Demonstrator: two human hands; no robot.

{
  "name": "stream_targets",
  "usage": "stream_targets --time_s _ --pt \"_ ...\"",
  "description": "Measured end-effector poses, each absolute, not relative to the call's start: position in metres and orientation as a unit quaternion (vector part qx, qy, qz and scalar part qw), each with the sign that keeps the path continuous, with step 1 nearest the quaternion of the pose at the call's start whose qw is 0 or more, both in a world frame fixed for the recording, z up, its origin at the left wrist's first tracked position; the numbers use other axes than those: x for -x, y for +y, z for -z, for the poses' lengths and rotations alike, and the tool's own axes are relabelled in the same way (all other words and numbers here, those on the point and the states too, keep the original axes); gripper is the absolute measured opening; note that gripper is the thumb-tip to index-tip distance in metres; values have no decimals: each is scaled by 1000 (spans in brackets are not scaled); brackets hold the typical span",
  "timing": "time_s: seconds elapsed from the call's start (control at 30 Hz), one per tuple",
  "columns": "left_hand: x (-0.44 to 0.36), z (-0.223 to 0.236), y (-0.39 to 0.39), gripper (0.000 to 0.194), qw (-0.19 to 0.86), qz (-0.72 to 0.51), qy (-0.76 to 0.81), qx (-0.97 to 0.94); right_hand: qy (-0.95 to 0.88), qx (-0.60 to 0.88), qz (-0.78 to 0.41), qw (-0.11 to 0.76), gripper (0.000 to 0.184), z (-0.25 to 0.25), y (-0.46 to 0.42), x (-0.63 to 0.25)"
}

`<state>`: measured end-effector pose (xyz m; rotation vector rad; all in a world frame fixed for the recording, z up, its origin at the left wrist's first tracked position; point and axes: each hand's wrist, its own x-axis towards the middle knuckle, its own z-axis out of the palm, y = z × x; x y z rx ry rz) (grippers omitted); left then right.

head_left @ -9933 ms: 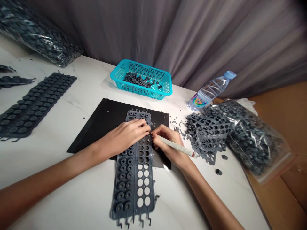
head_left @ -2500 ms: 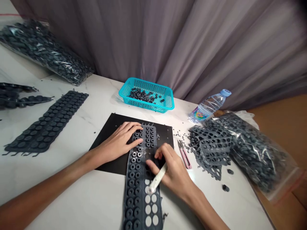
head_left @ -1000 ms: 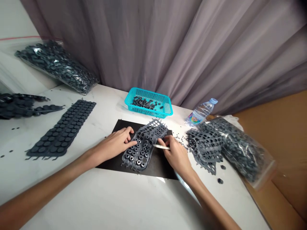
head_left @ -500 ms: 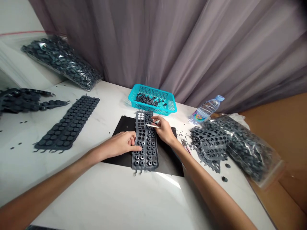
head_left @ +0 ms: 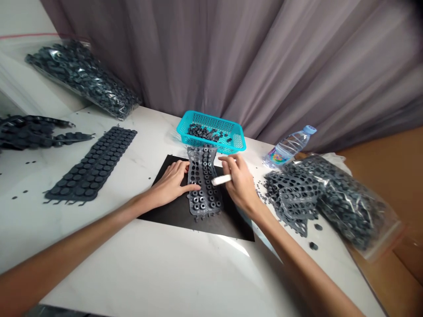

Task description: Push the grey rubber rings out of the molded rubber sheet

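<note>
A dark grey moulded rubber sheet (head_left: pixel 205 193) with rows of round holes and ring-shaped pieces lies lengthwise before me over a black mat (head_left: pixel 175 211), its surface bowed. My left hand (head_left: pixel 173 179) grips its left edge, thumb on top and the fingertips partly hidden. In my right hand (head_left: pixel 240 182), at the sheet's right side, is a white pen-like tool (head_left: pixel 222 179), its blunt end pointing left over the sheet. The index finger and thumb of that hand are near the sheet's right edge; whether they touch it I cannot tell.
A turquoise basket (head_left: pixel 243 143) with small black parts stands behind the sheet. Another rubber sheet (head_left: pixel 92 165) lies left. On the right are a water bottle (head_left: pixel 287 147), perforated scraps (head_left: pixel 297 200) and a bag of black parts (head_left: pixel 350 207). A second filled bag (head_left: pixel 82 79) leans back left.
The sheet has shifted slightly and now bows, with its near end farther from me. My right hand has moved right, swinging the white tool's blunt end toward the sheet. My left hand has moved slightly up.
</note>
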<state>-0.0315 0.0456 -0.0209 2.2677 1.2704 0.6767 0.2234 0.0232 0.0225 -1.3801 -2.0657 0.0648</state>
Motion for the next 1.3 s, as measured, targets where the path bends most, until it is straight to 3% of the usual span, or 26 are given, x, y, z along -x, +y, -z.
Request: stream_targets --time_s 0.1,0.2,0.3,0.37,0.43,0.53,0.7,1.3 --pt "34 18 41 68 207 -243 477 -819 -765 524 -49 371 41 -24 -11 -237" --pt "38 6 26 75 180 -271 487 -810 -711 538 -182 413 55 -19 -44 -243" --pt "40 -8 7 54 182 -274 392 -859 -638 512 -384 429 65 -14 -73 -238" --pt "38 -13 -4 35 189 -237 292 -907 -630 501 -425 415 60 -14 -85 -232" --pt "34 -13 -10 21 176 -206 235 -934 -635 512 -436 380 45 -14 -90 -225" --pt "30 -7 -12 18 197 -203 234 -930 -614 526 -460 367 26 -13 -89 -219" --pt "32 -3 -8 16 289 -210 253 -899 -566 541 -491 382 16 -8 -83 -212" --pt "29 1 -7 11 267 -200 256 -907 -533 549 -511 390 13 -6 -82 -201"
